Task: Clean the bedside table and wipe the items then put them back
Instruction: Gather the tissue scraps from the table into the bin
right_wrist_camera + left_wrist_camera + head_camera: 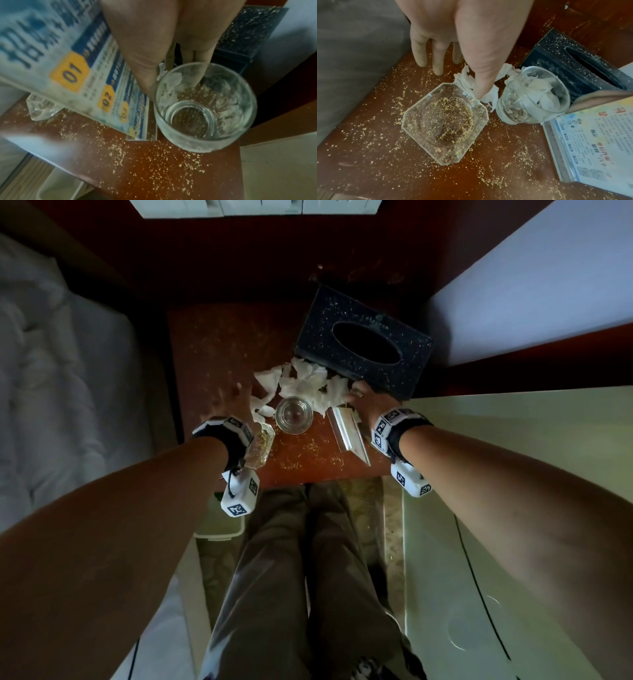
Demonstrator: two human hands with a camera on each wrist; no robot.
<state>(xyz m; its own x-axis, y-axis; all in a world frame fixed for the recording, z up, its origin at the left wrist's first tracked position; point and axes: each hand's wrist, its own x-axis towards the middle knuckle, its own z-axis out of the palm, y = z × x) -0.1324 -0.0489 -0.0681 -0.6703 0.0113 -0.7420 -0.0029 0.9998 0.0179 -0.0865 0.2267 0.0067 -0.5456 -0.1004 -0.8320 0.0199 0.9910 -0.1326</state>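
The reddish bedside table (212, 354) is strewn with yellowish crumbs. Torn white tissue scraps (308, 385) lie in its middle, just behind a clear glass tumbler (294, 416). My left hand (239, 402) reaches over the table with straight fingers (438, 67), its thumb touching the tissue scraps (489, 96) beside a crumb-filled glass ashtray (445, 121). My right hand (358, 397) points its straight fingers (197, 58) down at the scraps behind the tumbler (205, 108). A clear acrylic sign stand (347, 433) sits under the right wrist.
A black speckled tissue box (363, 340) stands at the table's back right, dusted with crumbs. A white bed (51, 371) borders the left side and a pale counter (513, 474) the right. A white bin (219, 529) sits below the front edge.
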